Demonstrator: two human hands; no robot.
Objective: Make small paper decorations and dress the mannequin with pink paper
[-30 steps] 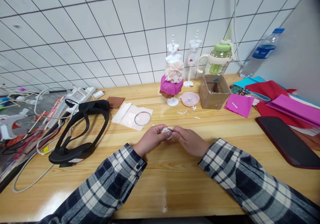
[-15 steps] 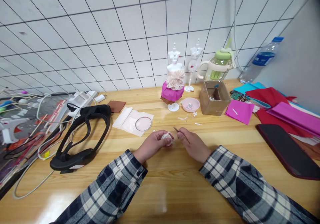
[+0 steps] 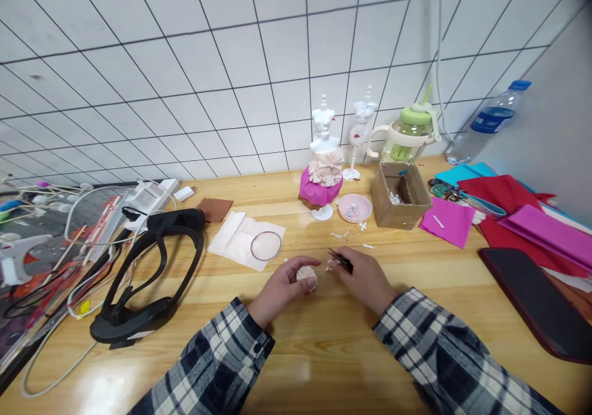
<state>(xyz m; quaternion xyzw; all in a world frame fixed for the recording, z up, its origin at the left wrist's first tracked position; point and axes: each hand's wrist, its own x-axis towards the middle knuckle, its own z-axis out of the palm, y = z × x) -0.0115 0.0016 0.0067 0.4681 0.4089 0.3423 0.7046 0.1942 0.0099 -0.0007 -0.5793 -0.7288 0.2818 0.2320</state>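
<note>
My left hand (image 3: 287,284) pinches a small round piece of pleated pale paper (image 3: 306,277) between thumb and fingers, just above the table. Facing it across a narrow gap, my right hand (image 3: 367,279) grips dark pointed tweezers (image 3: 341,259), their tips aimed left. A small crumpled pale pink scrap (image 3: 331,265) shows beside the right fingertips; whether they hold it I cannot tell. Beyond both hands stands a mini dress form (image 3: 320,184) wearing a magenta skirt and a pale pleated flower. A pink dish (image 3: 355,208) of small shiny pieces sits beside it.
Pale paper with a thin ring (image 3: 266,246) lies beyond my left hand. A black headset frame (image 3: 150,273), cables and a glue gun (image 3: 21,258) crowd the left. At right are a cardboard box (image 3: 400,196), coloured paper (image 3: 447,222), a phone (image 3: 531,298) and a jug (image 3: 409,134).
My right hand has turned, so more of the tweezers shows, and a pale scrap now appears by its fingertips. My left fingers have loosened and the round piece faces up. The view has tilted up slightly.
</note>
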